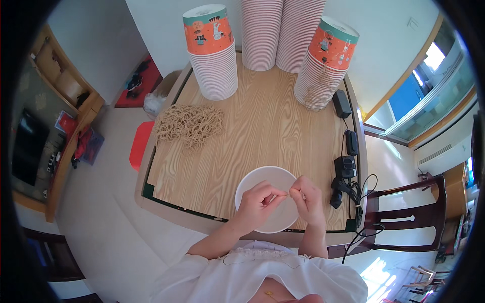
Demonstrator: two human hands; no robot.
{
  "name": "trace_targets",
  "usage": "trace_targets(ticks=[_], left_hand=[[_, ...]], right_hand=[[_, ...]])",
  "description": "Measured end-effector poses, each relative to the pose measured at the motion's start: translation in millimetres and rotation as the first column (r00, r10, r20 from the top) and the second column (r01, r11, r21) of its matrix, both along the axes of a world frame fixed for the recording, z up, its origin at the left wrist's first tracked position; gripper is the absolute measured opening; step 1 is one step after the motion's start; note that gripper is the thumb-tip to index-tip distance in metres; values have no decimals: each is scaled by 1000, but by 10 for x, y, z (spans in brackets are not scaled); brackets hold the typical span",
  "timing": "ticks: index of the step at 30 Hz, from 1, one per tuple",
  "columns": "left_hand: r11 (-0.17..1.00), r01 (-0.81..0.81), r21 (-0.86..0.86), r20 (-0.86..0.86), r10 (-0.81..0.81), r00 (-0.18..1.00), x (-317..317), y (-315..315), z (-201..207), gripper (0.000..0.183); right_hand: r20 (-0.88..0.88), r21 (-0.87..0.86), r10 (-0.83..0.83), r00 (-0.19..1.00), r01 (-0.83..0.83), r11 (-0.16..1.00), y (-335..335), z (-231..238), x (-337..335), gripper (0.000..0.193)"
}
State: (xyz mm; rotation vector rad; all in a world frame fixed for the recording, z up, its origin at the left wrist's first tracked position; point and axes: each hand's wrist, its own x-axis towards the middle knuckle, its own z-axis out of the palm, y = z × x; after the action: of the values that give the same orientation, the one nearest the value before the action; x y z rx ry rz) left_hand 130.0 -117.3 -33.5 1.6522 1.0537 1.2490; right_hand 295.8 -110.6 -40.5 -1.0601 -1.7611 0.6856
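Two hands (pixel 283 198), fingers pinched on a thin string (pixel 289 192) above one white bowl (pixel 252 182); four cup stacks (pixel 217 70) behind.

A bowl (pixel 268 199) sits at the near edge of the worktop (pixel 252 131), with the left hand (pixel 257 199) and right hand (pixel 308 199) over it, fingertips meeting. A heap of string (pixel 189 125) lies far left. Cup stacks (pixel 214 55) stand along the back. Chargers and cables (pixel 346 166) lie along the right edge, a chair (pixel 409 217) beyond.
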Motion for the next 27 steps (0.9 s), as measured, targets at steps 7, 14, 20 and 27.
trace_targets(ticks=[7, 14, 20, 27], left_hand=[[995, 26, 99, -147, -11, 989, -15, 143, 45, 6], [971, 187, 150, -575, -68, 815, 97, 399, -63, 5], [973, 176, 150, -631, -43, 774, 134, 462, -157, 5], [973, 128, 194, -606, 17, 796, 146, 482, -196, 5]], right_hand=[[-152, -223, -137, 979, 101, 970, 41, -170, 101, 22], [-298, -294, -339, 893, 252, 922, 332, -507, 229, 14], [-331, -418, -296, 896, 142, 897, 272, -552, 173, 9], [-284, -400, -243, 927, 116, 909, 276, -634, 146, 9]])
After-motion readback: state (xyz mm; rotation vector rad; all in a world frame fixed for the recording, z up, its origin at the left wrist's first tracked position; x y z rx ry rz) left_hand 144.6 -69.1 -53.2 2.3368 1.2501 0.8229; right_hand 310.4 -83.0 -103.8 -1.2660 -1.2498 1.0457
